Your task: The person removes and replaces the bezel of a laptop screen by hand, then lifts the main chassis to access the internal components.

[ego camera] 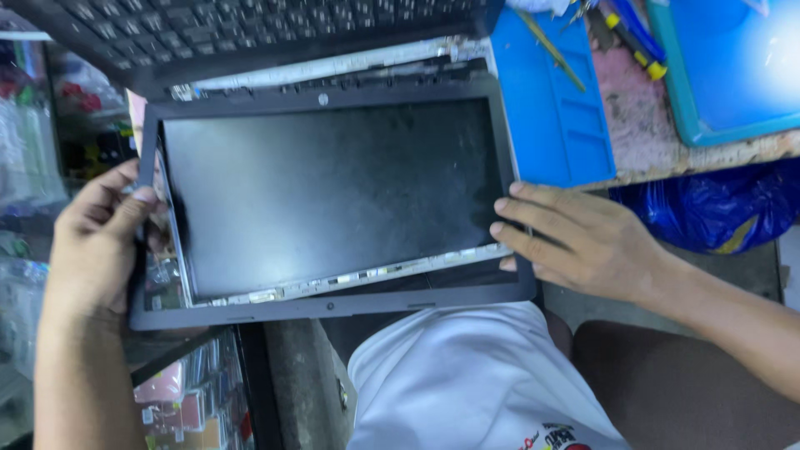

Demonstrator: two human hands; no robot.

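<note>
We are looking down at a worn work table [650, 142] with a pink, scratched top, and a blue mat [550, 117] is lying on it. A second blue tray [717, 75] is sitting at the far right corner. Under the table edge a blue plastic bag [717, 208] is bulging out.

The biggest thing in front of us is the laptop [250, 33], and its dark keyboard half is resting at the top. Its screen panel [333, 192] is hanging off the table toward our lap, and the black frame [333, 307] around it is coming loose, so a strip of silver metal is showing along the bottom.

Our left hand [92, 242] is gripping the left side of the frame, with the thumb pressing on the front. Our right hand [583, 242] is lying flat on the right edge, with the fingers spread and pushing on the frame.

Small tools [625, 33] with yellow and blue handles are lying near the top.
</note>
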